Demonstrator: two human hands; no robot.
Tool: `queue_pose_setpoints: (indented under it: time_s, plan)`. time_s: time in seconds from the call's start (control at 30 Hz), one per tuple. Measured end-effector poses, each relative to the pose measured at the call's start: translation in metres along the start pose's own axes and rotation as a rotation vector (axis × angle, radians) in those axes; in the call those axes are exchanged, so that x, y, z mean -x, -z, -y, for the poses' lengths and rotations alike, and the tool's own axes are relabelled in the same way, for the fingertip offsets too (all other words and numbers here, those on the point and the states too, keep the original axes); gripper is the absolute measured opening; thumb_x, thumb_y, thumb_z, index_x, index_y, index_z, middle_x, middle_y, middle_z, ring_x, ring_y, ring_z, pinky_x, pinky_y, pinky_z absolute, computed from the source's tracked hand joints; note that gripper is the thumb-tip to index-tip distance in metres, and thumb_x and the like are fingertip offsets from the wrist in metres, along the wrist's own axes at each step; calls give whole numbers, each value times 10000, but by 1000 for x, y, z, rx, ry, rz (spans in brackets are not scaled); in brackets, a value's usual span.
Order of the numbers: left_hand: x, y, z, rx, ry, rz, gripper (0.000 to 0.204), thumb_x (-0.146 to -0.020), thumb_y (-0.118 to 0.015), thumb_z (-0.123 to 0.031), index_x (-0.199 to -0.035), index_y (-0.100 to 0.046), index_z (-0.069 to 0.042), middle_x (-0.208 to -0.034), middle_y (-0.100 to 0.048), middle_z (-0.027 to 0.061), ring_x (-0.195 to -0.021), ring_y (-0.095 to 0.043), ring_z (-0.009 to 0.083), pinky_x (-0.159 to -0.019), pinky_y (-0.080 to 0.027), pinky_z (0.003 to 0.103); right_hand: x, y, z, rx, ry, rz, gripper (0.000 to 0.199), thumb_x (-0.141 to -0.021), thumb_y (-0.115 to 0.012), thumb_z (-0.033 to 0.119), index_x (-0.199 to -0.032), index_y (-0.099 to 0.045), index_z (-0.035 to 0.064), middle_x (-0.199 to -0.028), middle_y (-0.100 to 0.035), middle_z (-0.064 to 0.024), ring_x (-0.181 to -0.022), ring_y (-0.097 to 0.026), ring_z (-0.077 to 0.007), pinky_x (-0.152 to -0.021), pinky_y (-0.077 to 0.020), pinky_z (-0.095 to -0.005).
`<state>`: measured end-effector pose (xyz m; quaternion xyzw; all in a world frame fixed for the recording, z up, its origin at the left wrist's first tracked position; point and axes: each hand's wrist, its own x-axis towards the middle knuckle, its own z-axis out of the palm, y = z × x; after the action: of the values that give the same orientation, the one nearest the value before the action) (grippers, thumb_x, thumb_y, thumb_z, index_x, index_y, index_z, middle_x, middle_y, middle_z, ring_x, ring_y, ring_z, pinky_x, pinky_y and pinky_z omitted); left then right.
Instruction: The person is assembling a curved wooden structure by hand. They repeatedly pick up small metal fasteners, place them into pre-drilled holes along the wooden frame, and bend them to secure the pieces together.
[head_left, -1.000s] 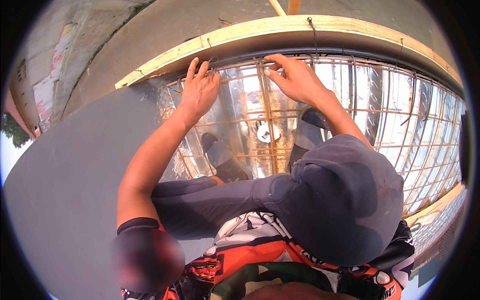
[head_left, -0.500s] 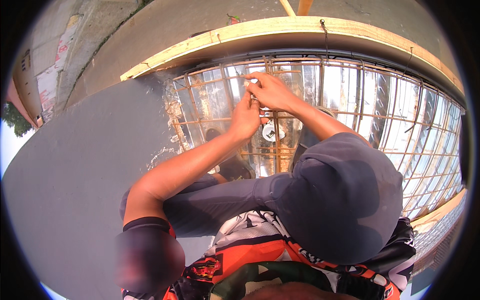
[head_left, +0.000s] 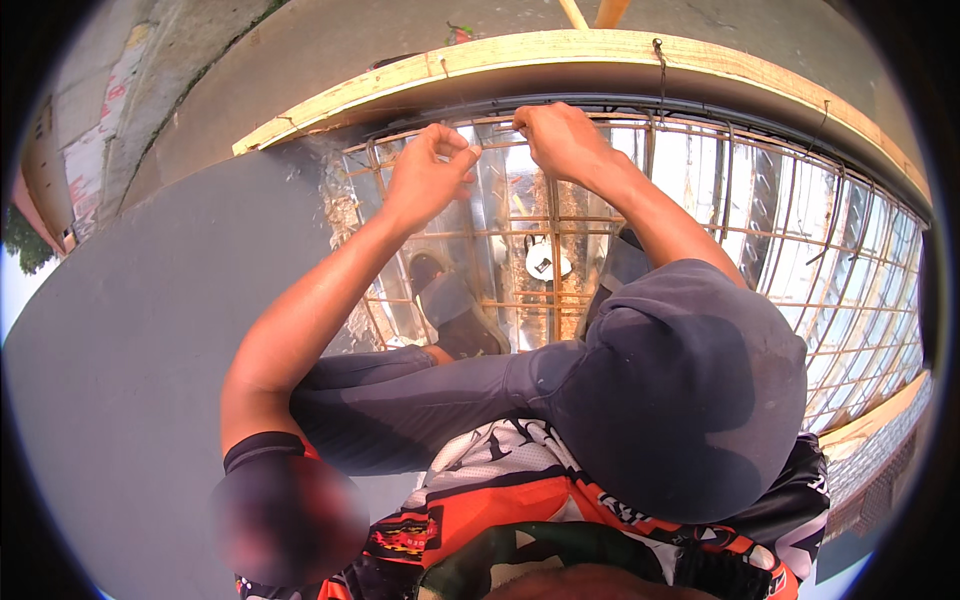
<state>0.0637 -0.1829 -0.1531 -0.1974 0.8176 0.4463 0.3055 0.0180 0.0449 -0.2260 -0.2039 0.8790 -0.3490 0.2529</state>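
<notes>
My left hand (head_left: 428, 172) and my right hand (head_left: 562, 138) are both raised to the far edge of a rusty rebar grid (head_left: 700, 215). The left fingers are pinched shut on a thin tie wire (head_left: 492, 141). It runs across to the right hand, whose fingers are closed on it at a bar crossing. The grid lies over shiny corrugated metal sheet (head_left: 850, 280). I squat on the grid, with my dark shoes (head_left: 455, 310) on the bars and my knees below the hands.
A pale wooden form board (head_left: 560, 48) curves along the far side of the grid, with a wire loop sticking up from it. A grey concrete surface (head_left: 130, 330) lies to the left. A small white round object (head_left: 541, 259) lies among the bars between my feet.
Both hands have moved up and apart toward the far edge of the grid. The left hand, which was beside the right over a bar crossing, now sits to its left.
</notes>
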Motion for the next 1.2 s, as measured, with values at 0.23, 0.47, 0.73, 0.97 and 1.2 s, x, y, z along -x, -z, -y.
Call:
queue_pose_setpoints:
  time_s: [0.23,0.47,0.73,0.97,1.2]
  plan:
    - [-21,10,-2,82,-226,122,220,-1123,-713,-303,-1072,-673,-92,-984,-703,-6,-919,-663,83,-866,-528,274,16,35,-12,-342,-152,-29,257,-1097,-683,222,-1258,-737,28,-953,-789,-149,-875,-769,-243,-845,-604,-426]
    - [5,12,-78,755,-353,405,261,-1139,-670,-268,-1329,-704,-93,-1334,-696,18,-1257,-621,143,-1061,-508,367,54,77,21,-876,62,-368,257,-1065,-749,174,-1261,-781,12,-1028,-802,-69,-922,-730,-110,-863,-589,-290]
    - [18,-21,-114,864,-395,416,256,-1105,-703,-231,-1320,-755,-104,-1294,-753,2,-1211,-628,97,-1025,-483,335,70,114,50,-573,397,-692,235,-1034,-739,57,-1253,-786,-14,-1090,-817,-148,-967,-808,-199,-823,-659,-311]
    - [28,-36,-108,558,-389,408,542,-1051,-667,-147,-1579,-590,-54,-1362,-677,59,-1261,-629,164,-1057,-491,348,77,107,20,-380,311,-709,175,-1007,-686,21,-1155,-771,-15,-1049,-792,-168,-910,-782,-331,-779,-631,-389]
    - [13,9,-98,-730,-532,86,543,-1017,-747,-438,-1349,-711,-11,-1190,-784,212,-1119,-748,364,-979,-586,453,77,80,-1,-344,140,-604,206,-1047,-682,94,-1209,-770,2,-1099,-793,-164,-937,-773,-337,-825,-618,-394]
